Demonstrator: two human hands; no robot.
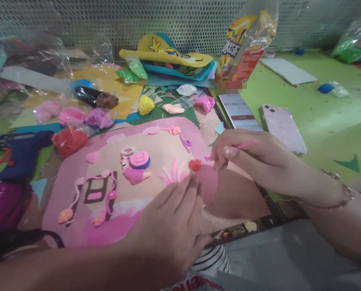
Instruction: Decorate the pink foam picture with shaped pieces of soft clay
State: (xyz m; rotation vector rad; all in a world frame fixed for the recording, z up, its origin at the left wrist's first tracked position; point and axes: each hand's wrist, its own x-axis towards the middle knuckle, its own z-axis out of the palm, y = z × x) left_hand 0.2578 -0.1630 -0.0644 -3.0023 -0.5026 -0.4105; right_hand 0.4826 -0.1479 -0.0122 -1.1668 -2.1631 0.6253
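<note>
A pink sheet with clay decorations (68,173) lies in front of me. My left hand (174,218) rests flat on its lower right part, fingers stretched out, the tips beside a small red clay heart (195,165). My right hand (247,157) is closed around a thin pink stick (247,144), just right of the heart above the sheet's edge; the stick's lower end is hidden by the fingers. Pink clay petals (173,171) fan out left of the heart. A clay figure with a rolled pink spiral (139,159) and a dark frame with pink clay flowers (96,190) sit further left.
Bagged clay lumps, among them a red one (69,140) and a yellow one (146,105), lie behind the sheet. A blue glue gun (23,155) is at left. A phone showing a timer (240,111), another phone (284,128) and a snack bag (244,48) stand or lie at right.
</note>
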